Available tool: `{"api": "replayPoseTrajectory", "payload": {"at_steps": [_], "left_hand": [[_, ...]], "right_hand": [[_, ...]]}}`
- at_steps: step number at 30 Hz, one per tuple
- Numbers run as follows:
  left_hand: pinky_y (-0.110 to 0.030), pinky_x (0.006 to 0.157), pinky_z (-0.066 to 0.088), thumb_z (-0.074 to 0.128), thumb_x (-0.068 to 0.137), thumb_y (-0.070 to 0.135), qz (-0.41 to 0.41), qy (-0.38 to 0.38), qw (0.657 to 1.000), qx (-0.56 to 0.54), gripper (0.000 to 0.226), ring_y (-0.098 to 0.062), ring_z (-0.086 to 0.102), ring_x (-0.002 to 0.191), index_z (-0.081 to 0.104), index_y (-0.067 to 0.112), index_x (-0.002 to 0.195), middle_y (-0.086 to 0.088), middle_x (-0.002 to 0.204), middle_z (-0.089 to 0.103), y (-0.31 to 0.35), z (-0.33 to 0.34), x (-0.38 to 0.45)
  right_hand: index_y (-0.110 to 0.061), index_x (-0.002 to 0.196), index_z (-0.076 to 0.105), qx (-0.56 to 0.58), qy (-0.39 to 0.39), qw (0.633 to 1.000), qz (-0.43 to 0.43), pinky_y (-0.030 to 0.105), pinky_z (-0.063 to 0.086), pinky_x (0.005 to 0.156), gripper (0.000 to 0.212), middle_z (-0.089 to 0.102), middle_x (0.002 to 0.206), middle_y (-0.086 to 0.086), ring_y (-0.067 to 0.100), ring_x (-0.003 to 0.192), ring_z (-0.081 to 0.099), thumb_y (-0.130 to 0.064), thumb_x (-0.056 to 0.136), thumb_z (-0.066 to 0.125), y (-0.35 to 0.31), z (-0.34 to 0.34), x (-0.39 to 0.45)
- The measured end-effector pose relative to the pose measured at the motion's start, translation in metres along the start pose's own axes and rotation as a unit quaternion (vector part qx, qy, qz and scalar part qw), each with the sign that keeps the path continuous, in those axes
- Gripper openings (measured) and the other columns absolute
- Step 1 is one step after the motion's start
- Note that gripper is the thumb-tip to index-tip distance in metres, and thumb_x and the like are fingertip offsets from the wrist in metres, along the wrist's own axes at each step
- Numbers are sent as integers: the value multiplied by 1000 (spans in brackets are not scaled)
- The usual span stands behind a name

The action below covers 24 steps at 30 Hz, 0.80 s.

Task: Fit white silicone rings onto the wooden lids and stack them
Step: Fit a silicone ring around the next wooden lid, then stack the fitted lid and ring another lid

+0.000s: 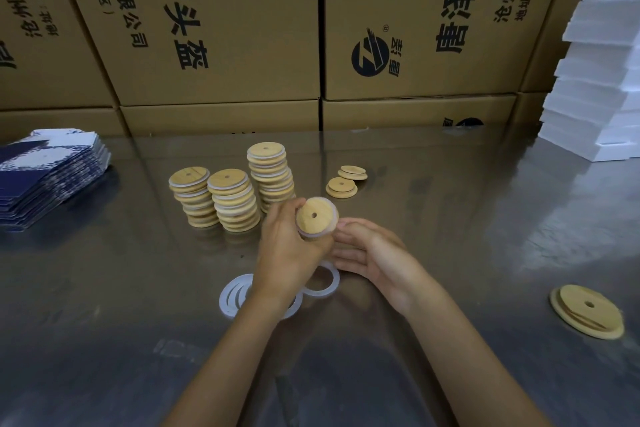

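Wooden lid (316, 216) w/ white ring on its rim is gripped in left hand (289, 250); right hand (372, 255) lies beside it, fingers relaxed, fingertips near lid edge. Loose silicone rings (239, 295) under left wrist; 3 finished stacks (228, 198) beyond left hand, bare lids (346, 182) beyond right.

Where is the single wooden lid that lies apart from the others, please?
In the head view, the lone wooden lid lies flat on the metal table, far right and near the person, right of the right hand.
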<state>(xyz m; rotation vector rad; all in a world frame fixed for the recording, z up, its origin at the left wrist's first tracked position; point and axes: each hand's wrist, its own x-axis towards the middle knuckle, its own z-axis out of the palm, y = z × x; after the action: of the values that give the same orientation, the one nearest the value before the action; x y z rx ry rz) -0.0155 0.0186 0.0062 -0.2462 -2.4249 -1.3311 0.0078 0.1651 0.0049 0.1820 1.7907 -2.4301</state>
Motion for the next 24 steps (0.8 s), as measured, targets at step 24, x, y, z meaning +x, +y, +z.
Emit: {"api": "replayPoseTrajectory", "payload": {"at_steps": [24], "left_hand": [[-40,104,33,53,90,25,-7,40,965,259,37,-20,41,130,61,19,126,2,137,51,-9,-13,2]], "right_hand": [[-9,103,70,-42,133,990,-35,22,58,75,12,78,95,9,14,81,69,-15,95,64,-6,-10,4]]}}
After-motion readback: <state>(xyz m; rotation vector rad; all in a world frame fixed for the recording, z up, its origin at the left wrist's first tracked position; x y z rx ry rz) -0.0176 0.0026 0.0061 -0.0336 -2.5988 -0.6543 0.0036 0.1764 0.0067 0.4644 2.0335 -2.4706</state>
